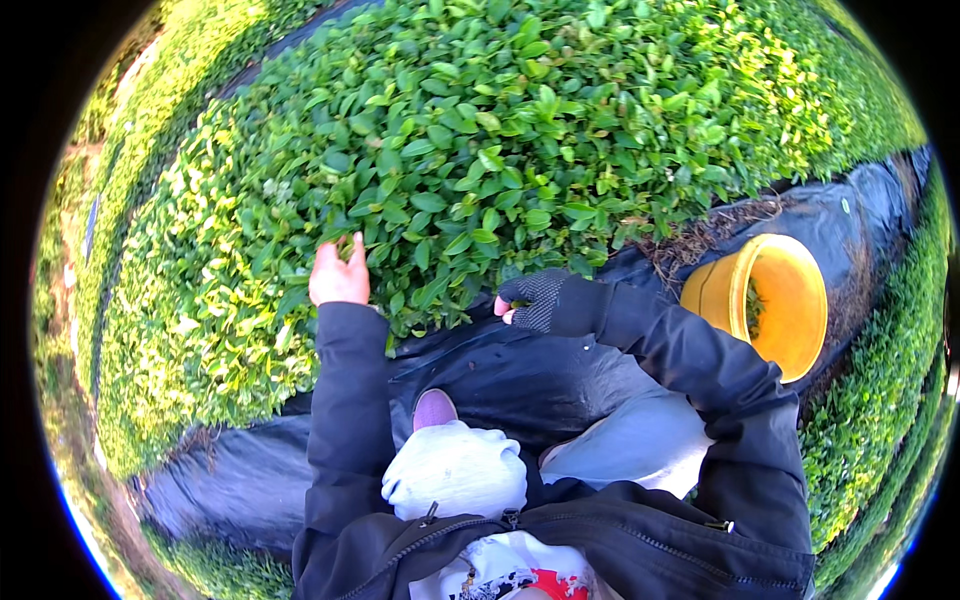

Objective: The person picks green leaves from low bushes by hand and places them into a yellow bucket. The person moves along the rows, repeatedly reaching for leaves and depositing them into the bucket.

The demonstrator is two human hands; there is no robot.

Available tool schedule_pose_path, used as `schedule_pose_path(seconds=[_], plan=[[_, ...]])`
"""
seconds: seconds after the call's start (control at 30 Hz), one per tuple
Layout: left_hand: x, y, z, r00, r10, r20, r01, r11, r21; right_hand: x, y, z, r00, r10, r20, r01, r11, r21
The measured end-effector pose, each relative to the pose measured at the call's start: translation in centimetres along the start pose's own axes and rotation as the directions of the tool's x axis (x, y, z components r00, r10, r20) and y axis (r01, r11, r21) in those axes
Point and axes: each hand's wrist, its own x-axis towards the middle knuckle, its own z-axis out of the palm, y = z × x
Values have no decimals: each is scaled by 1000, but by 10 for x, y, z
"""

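Bare and reaching forward, my left hand (339, 271) is at the near side of a dense, glossy-leaved green shrub (450, 150). Its thumb stands apart from the fingers, and leaves partly hide the fingertips, so any hold on a stem cannot be made out. My right hand (534, 301) wears a dark fingerless glove with light dots. It is low at the shrub's near edge, above the black ground sheet (487, 367), its fingers curled inward. A speck of green shows by those fingers, but whether they hold it is unclear.
A yellow bucket (701, 296) with a few green bits inside leans on the sheet at the right, beyond my right forearm. Dry plant litter (679, 244) lies along the shrub's base. Another shrub row (870, 420) runs behind at the right. My shoe (435, 409) rests on the sheet.
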Motion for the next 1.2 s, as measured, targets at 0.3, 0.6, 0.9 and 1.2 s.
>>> schedule_pose_path(seconds=[0.3, 0.6, 0.9, 1.2], plan=[[7, -5, -2, 986, -103, 134, 122, 983, -137, -20, 4, -61, 961, 124, -248, -67, 972, 226], [-5, -20, 2, 959, -115, 259, 158, 976, -153, -13, 6, -67, 933, 151, -327, -45, 949, 311], [-15, -51, 25, 946, -92, 311, 271, 754, -599, 74, -19, -45, 851, -290, -437, 11, 843, -537], [-42, 18, -69, 792, 185, 582, 523, 287, -803, 63, -21, -48, 756, -344, -557, 216, 934, -283]])
